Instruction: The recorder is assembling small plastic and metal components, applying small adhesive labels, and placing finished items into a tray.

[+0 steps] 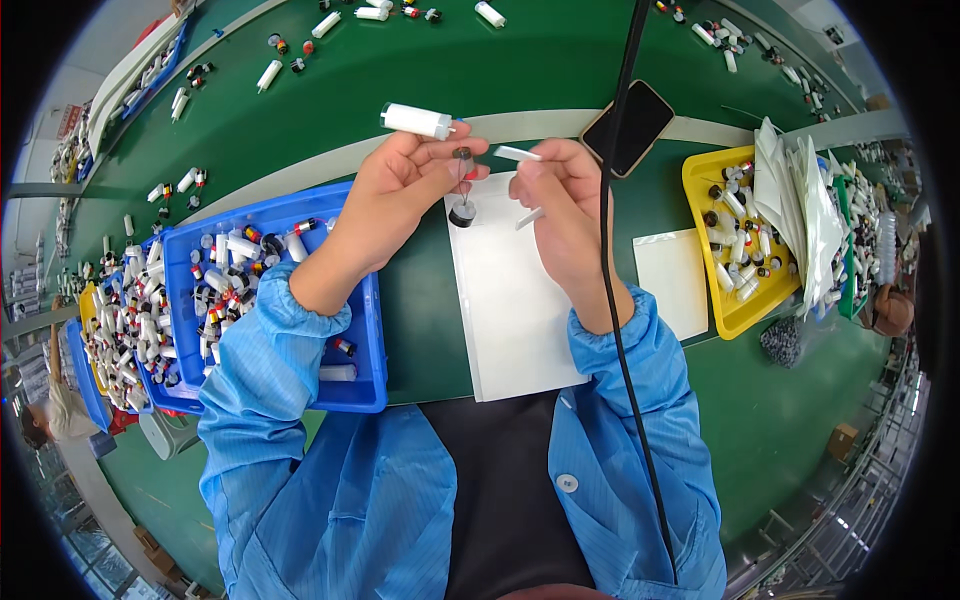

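Cylinder (pixel 415 121) resting in left hand (pixel 405 185), white strip (pixel 516 153) pinched in right hand (pixel 565 200)

The person's left hand is closing thumb against finger on a small black-and-red piece (pixel 462 160). A black-rimmed disc (pixel 462 213) is hanging just below that pinch, and thin strands are showing between the two. The white cylinder is lying across the same hand's fingers, on the far side of the pinch; the picture is not showing clearly which finger is bearing it.

The right hand, near and apart from the left, is clamping the white strip between thumb and fingers. White ends are emerging on both sides of the thumb, and one cannot tell whether they are belonging to a single piece.

Bodyward of both grips, a white sheet (pixel 520 310) is lying on the green table (pixel 420 350). Left of the left grip and nearer the body, a blue tray (pixel 372 345) is holding many white cylinders and black and red parts. Just beyond the right grip, a phone (pixel 640 125) is lying flat, while a black cable (pixel 613 270) is crossing the view beside that hand. Well to its right, a yellow tray (pixel 706 255) is holding similar parts, with white bags (pixel 785 185) leaning over its far-right side.
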Demonstrator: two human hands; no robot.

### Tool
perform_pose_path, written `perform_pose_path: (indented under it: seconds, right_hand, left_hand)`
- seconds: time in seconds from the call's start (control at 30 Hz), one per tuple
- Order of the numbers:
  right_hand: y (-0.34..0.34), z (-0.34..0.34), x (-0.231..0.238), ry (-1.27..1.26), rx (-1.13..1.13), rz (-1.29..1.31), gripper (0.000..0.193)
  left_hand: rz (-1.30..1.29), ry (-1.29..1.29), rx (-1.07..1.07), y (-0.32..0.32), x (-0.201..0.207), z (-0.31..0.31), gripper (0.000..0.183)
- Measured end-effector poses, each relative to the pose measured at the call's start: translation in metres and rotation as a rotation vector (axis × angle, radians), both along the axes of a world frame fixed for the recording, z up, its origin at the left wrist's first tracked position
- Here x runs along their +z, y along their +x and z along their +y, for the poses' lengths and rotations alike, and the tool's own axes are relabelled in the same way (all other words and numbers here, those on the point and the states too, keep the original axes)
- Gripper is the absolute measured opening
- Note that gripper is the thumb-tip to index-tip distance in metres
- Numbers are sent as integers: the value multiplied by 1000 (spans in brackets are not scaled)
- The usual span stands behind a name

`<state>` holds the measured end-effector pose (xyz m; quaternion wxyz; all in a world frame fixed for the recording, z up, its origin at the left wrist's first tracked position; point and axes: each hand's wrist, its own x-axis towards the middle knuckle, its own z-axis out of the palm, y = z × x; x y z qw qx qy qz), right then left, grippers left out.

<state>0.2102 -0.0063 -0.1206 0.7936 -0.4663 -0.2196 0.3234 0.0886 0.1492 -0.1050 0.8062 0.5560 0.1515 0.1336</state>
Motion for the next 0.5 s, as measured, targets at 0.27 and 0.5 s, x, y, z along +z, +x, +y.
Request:
perform_pose_path:
  seconds: [0.27, 0.5]
  right_hand:
    - [5, 3, -1, -68, 260, 165, 15]
    - [8, 5, -3, -115, 304, 185, 18]
  left_hand:
    - [-26, 72, -19, -1, -6, 2, 39]
    - [-36, 108, -68, -1, -12, 1, 44]
